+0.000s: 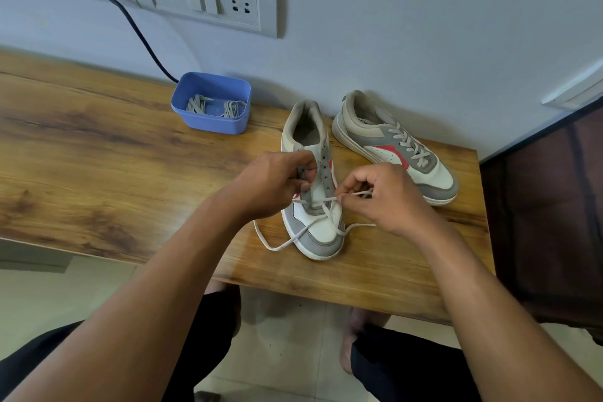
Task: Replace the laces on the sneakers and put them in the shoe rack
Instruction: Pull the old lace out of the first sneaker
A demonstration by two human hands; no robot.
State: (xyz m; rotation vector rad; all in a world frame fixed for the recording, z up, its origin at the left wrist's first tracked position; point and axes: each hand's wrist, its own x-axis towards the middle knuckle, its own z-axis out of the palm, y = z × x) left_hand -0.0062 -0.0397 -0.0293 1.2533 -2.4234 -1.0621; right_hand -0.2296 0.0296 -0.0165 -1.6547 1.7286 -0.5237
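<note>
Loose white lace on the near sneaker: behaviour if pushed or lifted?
Likely floppy: the lace lies in slack curves on the table. Probably light; a push would just bunch it. Lifted, it should droop from the sneaker.

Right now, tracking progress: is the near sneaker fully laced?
No, barely: the lace crosses only the lowest eyelets of the near sneaker; upper eyelets are bare.

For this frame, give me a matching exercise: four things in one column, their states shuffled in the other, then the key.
Things:
1. near sneaker
2. far sneaker
3. blue tub
4. right hand

States:
A. fully laced
B. holds loose grey laces
C. pinches the white lace
D. laced only at the lowest eyelets

Pairs: 1-D, 2-A, 3-B, 4-C
</note>
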